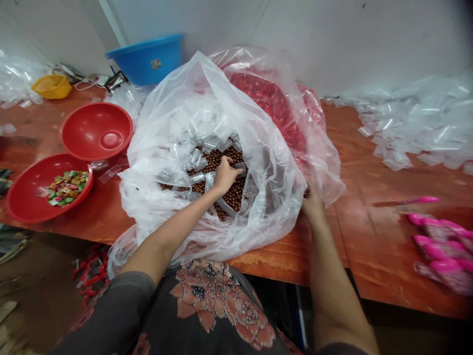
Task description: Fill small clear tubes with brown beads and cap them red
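A large translucent plastic bag (269,172) lies wide open on the wooden table. Inside it are many small brown balls (232,198) and a heap of small clear plastic containers (201,123). My left hand (226,176) reaches into the bag just over the balls, thumb and fingers closed around a small clear container (241,167). At the bag's right side, my right hand (312,197) is against the outer plastic; its fingers are mostly hidden, so its grip cannot be made out.
Two red bowls (77,129) stand left, the nearer holding colourful wrapped pieces (68,188). Behind are a blue tub (148,61), a yellow basket (51,87) and a bag of red items (273,101). Clear containers (417,123) and pink-topped items (443,246) lie right.
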### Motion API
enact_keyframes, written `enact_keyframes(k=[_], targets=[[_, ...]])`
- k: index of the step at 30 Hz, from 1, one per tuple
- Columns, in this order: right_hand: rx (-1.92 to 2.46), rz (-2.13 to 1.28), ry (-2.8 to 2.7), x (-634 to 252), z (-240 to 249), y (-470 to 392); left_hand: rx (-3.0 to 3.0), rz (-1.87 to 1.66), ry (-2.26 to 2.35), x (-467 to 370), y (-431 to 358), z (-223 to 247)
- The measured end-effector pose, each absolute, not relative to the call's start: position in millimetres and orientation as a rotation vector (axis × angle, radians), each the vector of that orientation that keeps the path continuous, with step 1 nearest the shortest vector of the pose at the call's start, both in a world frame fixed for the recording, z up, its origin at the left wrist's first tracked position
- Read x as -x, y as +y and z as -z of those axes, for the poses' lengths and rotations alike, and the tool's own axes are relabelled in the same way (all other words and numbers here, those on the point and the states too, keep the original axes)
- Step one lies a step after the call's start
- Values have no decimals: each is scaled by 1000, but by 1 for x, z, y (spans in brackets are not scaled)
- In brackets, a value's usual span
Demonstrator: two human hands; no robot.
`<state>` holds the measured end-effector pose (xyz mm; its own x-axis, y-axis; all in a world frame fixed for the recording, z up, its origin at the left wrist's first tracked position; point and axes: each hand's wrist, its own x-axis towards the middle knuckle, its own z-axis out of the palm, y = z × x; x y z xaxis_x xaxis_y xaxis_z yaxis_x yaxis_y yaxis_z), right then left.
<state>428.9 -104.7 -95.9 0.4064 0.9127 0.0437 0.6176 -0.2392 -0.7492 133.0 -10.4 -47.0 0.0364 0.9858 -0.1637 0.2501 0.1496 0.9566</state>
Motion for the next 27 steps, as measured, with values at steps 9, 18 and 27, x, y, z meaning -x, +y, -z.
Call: enact_keyframes(k=[9,18,27], targets=[[1511,-815,-648,-431,111,-113,-1170,-1016,1151,-118,-18,50],[1117,-949,-388,-420,69,-146,-1125,-767,1001,-81,-50,41],[991,-966,-522,-363,28,-174,-1805,-374,1402,-88,-41,30]])
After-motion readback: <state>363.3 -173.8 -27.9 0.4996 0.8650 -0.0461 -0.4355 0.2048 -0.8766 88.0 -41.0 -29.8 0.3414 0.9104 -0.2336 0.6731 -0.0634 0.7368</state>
